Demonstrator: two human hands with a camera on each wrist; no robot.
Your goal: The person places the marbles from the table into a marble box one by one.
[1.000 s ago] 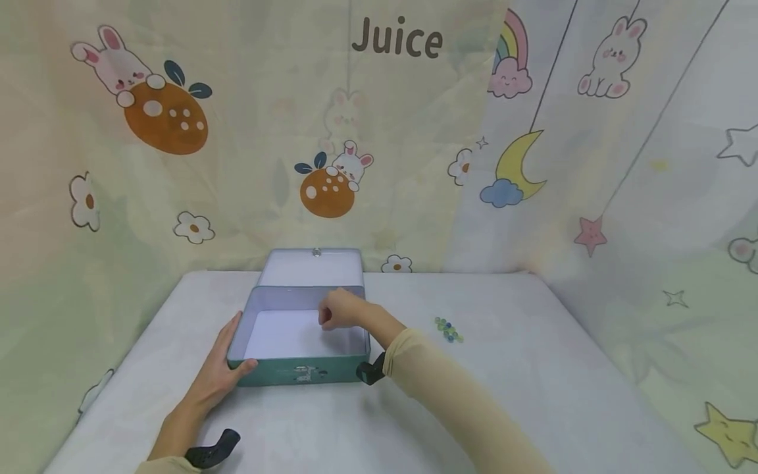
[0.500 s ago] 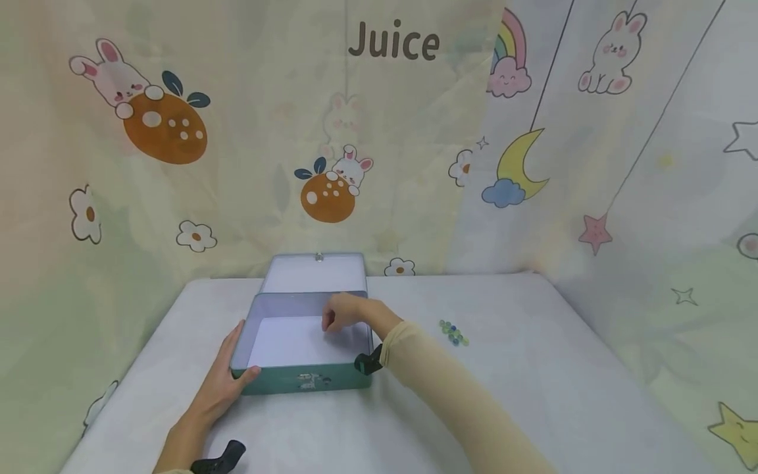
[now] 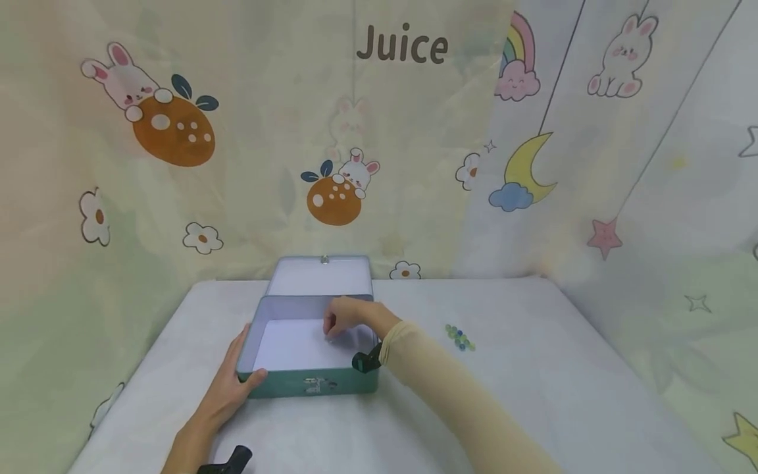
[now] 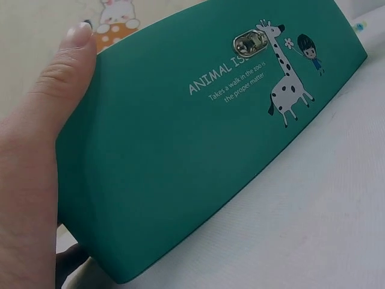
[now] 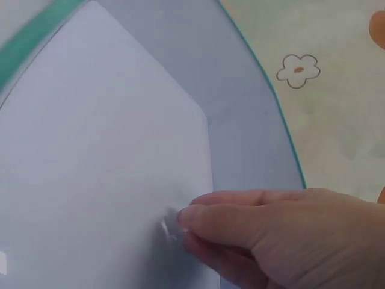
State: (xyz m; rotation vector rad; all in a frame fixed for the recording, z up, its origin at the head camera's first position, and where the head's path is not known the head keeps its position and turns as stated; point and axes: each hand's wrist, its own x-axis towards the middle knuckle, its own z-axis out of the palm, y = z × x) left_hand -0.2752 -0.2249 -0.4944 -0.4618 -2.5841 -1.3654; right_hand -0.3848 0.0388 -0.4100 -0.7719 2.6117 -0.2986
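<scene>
A green tin box with a pale lining stands on the table, its lid raised at the back. My left hand holds its front left corner, thumb over the front rim and fingers along the side. The left wrist view shows a giraffe print and a metal catch on the front wall. Inside the box, low over the floor, my right hand is curled with thumb and finger together. At those fingertips the right wrist view shows a small clear, shiny thing, partly blurred.
Several green and blue glass beads or marbles lie in a cluster right of the box. The white-covered table ends at a printed cloth backdrop, which also rises at both sides.
The head view has shifted slightly. My right hand stays inside the box, and a small bright spot now shows under its fingertips. My left hand keeps its hold on the corner.
</scene>
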